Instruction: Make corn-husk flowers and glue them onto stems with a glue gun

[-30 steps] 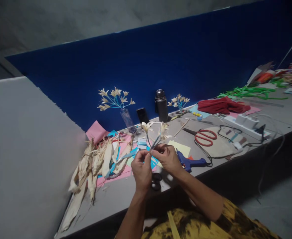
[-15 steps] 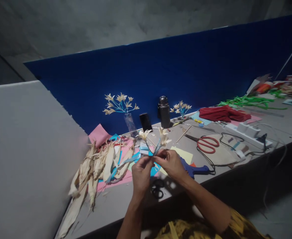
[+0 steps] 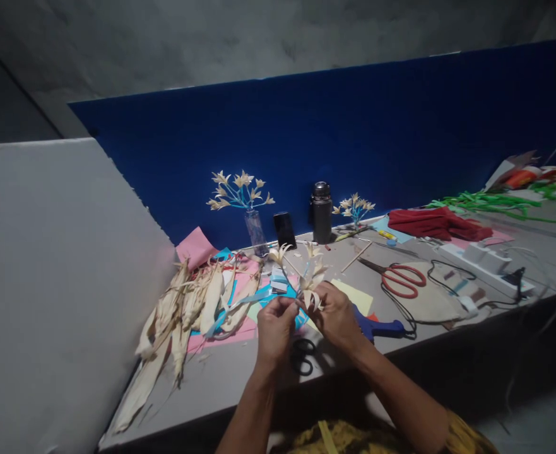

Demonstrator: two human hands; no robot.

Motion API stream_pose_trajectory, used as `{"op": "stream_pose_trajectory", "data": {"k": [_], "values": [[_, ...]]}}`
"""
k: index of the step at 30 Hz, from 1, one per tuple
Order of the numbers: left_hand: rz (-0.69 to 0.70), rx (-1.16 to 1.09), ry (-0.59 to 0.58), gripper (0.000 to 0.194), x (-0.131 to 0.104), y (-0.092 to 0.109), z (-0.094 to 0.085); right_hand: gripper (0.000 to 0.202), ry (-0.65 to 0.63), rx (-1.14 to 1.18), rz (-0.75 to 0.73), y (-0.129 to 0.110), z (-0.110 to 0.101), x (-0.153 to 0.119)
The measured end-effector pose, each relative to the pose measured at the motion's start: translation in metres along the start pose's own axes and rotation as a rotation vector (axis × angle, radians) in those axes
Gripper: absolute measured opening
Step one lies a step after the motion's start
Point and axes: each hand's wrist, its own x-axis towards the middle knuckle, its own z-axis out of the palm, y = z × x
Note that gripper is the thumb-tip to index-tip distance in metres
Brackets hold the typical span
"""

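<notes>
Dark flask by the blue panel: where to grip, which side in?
I'd wrap the dark flask around mid-body, below its shiny cap, coming from the person's side: it stands upright, looks cylindrical, and the blue panel rises behind. The phone is to its left.

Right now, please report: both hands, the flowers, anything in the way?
Left hand and right hand: both on pale flower spray, close together. Spray held above table. Blue glue gun partly behind right hand, apparently not blocking.
</notes>
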Motion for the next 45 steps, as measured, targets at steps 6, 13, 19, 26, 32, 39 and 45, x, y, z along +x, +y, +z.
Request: {"op": "stream_pose_trajectory", "data": {"k": [6,13,19,26,32,39,45], "values": [[0.023,0.021,0.041,0.031,0.007,-0.005,0.005,0.039,0.002,0.026,0.012,0.009,0.0,0.001],[0.061,-0.046,0.034,0.032,0.009,0.007,0.009,0.012,-0.061,-0.014,0.068,0.023,-0.018,-0.003],[0.107,0.011,0.082,0.029,0.007,0.009,0.014,0.01,-0.101,-0.267,-0.013,0.019,-0.021,-0.013],[0.171,0.084,0.13,0.023,0.008,0.006,0.013,0.012,-0.081,-0.293,-0.037,0.014,-0.017,-0.019],[0.129,0.001,0.089,0.027,0.008,0.008,0.013,0.01,-0.045,-0.172,0.0,0.008,-0.018,-0.023],[0.074,-0.07,0.007,0.033,0.0,0.014,0.014,0.014,-0.079,0.238,0.294,0.017,-0.029,-0.011],[-0.012,-0.123,-0.183,0.03,-0.009,0.024,0.009,0.027,-0.225,0.691,0.573,0.045,-0.03,0.003]]}}
